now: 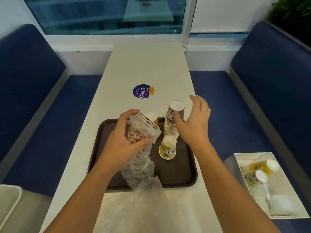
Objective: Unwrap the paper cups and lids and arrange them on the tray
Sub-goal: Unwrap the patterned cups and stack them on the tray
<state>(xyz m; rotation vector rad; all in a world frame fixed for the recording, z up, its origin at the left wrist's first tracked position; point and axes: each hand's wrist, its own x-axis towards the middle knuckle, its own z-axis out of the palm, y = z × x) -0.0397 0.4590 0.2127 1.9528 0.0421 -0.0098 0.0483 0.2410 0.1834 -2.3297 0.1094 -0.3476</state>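
Over the left-centre of the brown tray [181,174], the left hand [122,142] is clasped round a short stack of leopard-print paper cups [134,137]. The stack is tilted, rims toward the upper right, and half out of a clear plastic wrapper [141,170] that trails toward the bottom of the frame. The right hand [193,125] is released, fingers spread, just beside a tall upturned stack of brown-patterned cups [170,127] at the tray's upper right; whether its thumb touches I cannot tell. A fruit-print stack [168,148] stands upturned mid-tray.

The cups are likely light and thin-walled, easily dented. The nested rims look the stiffest place to hold while the limp, slippery film is pinched by its loose tail and drawn off.

Bare tray floor shows at lower right for setting them down. The tall stack looks tippy and stands close to the tray rim, with the tabletop [148,64] edge just right of it.
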